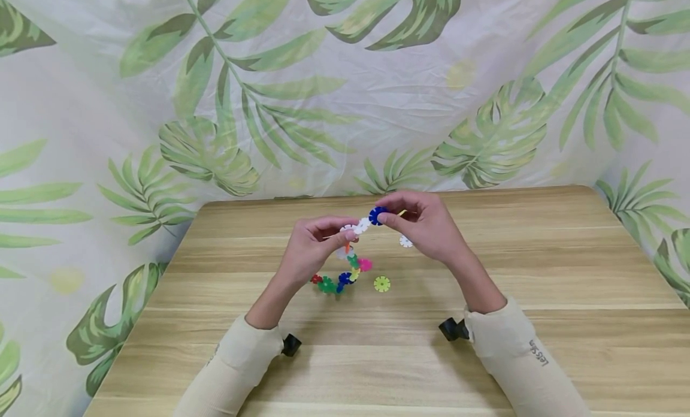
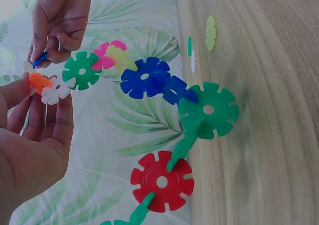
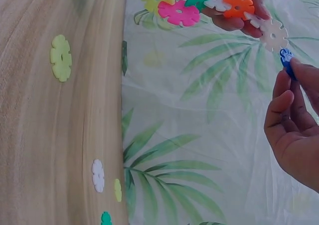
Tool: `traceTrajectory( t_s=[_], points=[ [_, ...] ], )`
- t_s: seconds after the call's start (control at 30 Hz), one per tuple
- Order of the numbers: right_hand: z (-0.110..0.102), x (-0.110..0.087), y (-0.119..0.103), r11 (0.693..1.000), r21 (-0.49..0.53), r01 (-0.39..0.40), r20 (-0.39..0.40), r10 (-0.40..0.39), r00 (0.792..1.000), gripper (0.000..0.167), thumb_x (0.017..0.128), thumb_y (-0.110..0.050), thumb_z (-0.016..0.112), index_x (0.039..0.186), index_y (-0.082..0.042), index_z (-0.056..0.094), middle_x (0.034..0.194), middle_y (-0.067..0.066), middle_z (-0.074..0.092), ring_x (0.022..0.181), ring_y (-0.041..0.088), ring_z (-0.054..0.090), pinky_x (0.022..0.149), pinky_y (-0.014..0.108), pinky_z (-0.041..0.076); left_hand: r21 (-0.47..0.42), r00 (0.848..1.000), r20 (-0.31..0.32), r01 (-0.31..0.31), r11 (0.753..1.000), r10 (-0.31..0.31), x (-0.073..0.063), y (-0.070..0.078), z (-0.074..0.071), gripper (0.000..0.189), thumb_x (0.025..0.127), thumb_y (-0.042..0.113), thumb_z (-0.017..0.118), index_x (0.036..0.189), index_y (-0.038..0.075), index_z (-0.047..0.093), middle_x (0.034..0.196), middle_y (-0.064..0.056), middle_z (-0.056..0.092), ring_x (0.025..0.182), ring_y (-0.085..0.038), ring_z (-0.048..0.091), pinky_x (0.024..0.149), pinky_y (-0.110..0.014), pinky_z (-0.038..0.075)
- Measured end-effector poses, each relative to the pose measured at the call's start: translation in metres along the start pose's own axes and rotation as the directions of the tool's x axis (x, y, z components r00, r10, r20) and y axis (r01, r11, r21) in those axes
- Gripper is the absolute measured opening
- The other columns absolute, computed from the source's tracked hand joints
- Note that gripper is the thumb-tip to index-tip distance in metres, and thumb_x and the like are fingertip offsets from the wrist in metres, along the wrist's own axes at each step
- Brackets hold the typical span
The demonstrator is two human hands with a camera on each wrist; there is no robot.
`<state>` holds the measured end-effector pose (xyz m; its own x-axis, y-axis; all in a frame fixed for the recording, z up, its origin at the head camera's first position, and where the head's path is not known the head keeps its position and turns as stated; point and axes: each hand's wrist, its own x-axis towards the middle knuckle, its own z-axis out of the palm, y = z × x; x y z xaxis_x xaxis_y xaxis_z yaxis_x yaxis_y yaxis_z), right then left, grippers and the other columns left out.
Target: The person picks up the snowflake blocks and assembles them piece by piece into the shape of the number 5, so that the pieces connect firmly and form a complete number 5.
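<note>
Both hands are raised above the table at a chain of notched plastic snowflake discs. My left hand [image 1: 309, 249] pinches the chain near its upper end, at a white disc [image 1: 362, 226] and beside an orange disc [image 3: 239, 6]. Thumb and fingers of my right hand [image 1: 428, 228] pinch a blue disc [image 1: 377, 216], whose edge meets the white disc; how deeply they are slotted I cannot tell. Below the left hand hang pink [image 3: 178, 13], yellow [image 2: 121, 58], blue [image 2: 144, 78], green [image 2: 208, 110] and red [image 2: 162, 181] discs, joined at their notches.
Loose on the wooden table [image 1: 377, 369] lie a yellow-green disc [image 1: 382, 284] and a white disc [image 1: 406, 241]. Further loose discs, a yellow one [image 3: 118, 190] and a green one [image 3: 106, 218], appear in the right wrist view. A leaf-patterned cloth [image 1: 377, 105] hangs behind the table.
</note>
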<state>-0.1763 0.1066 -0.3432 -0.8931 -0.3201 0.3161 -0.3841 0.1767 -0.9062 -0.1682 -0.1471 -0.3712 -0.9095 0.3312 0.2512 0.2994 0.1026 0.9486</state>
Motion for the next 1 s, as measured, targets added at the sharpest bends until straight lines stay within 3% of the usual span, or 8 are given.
traceTrajectory(
  t_s=[0.2, 0.33, 0.57, 0.7, 0.87, 1.0],
  points=[
    [0.0017, -0.0006, 0.0033, 1.000, 0.020, 0.017, 0.001, -0.017, 1.000, 0.018, 0.099, -0.006, 0.077, 0.116, -0.003, 0.080, 0.109, 0.015, 0.079, 0.081, 0.012, 0.072, 0.063, 0.022, 0.054, -0.015, 1.000, 0.002, -0.004, 1.000, 0.004, 0.0002, -0.0009, 0.0014, 0.022, 0.100, 0.008, 0.076, 0.119, -0.001, 0.079, 0.096, 0.005, 0.083, 0.079, -0.014, 0.077, 0.079, -0.030, 0.065],
    [0.0038, -0.0006, 0.0059, 0.998, 0.056, 0.016, 0.000, -0.016, 1.000, 0.019, 0.098, -0.005, 0.077, 0.117, -0.001, 0.081, 0.112, 0.017, 0.080, 0.081, 0.009, 0.072, 0.061, 0.021, 0.051, -0.036, 1.000, -0.009, -0.004, 0.999, 0.003, 0.0002, -0.0011, 0.0019, 0.021, 0.099, 0.007, 0.077, 0.117, -0.003, 0.079, 0.092, 0.009, 0.081, 0.075, -0.013, 0.075, 0.071, -0.024, 0.060],
    [0.0020, -0.0023, 0.0061, 0.994, 0.108, 0.004, 0.026, -0.007, 1.000, 0.023, 0.100, -0.002, 0.074, 0.122, 0.000, 0.079, 0.115, 0.020, 0.080, 0.090, 0.014, 0.079, 0.068, 0.020, 0.058, -0.054, 0.999, -0.042, -0.019, 0.998, 0.017, 0.0004, -0.0010, 0.0023, 0.020, 0.098, 0.004, 0.077, 0.115, -0.007, 0.078, 0.088, 0.010, 0.081, 0.073, -0.016, 0.073, 0.062, -0.020, 0.051],
    [0.0032, -0.0028, 0.0064, 0.992, 0.127, 0.013, 0.032, -0.017, 0.999, 0.024, 0.099, 0.000, 0.074, 0.123, 0.002, 0.078, 0.116, 0.022, 0.079, 0.092, 0.014, 0.080, 0.073, 0.021, 0.062, -0.053, 0.998, -0.062, -0.024, 0.998, 0.020, 0.0000, -0.0010, 0.0032, 0.019, 0.097, 0.002, 0.077, 0.114, -0.008, 0.079, 0.088, 0.009, 0.081, 0.073, -0.020, 0.073, 0.066, -0.021, 0.056],
    [0.0076, -0.0026, 0.0060, 0.989, 0.142, 0.026, 0.021, -0.029, 0.999, 0.024, 0.099, 0.001, 0.074, 0.122, 0.003, 0.078, 0.117, 0.022, 0.079, 0.094, 0.016, 0.080, 0.079, 0.025, 0.065, -0.034, 0.995, -0.095, -0.012, 0.999, 0.009, -0.0003, -0.0014, 0.0039, 0.018, 0.096, 0.002, 0.079, 0.112, -0.006, 0.080, 0.091, 0.009, 0.082, 0.080, -0.011, 0.075, 0.075, -0.024, 0.063],
    [0.0090, -0.0025, 0.0067, 0.990, 0.140, 0.013, 0.010, -0.014, 1.000, 0.023, 0.098, 0.000, 0.075, 0.121, 0.003, 0.079, 0.116, 0.021, 0.079, 0.094, 0.019, 0.080, 0.079, 0.025, 0.065, -0.035, 0.995, -0.093, -0.023, 0.999, 0.020, 0.0001, -0.0022, 0.0047, 0.017, 0.096, 0.001, 0.078, 0.111, -0.006, 0.081, 0.090, 0.007, 0.082, 0.076, -0.012, 0.074, 0.073, -0.023, 0.062]
  ],
)
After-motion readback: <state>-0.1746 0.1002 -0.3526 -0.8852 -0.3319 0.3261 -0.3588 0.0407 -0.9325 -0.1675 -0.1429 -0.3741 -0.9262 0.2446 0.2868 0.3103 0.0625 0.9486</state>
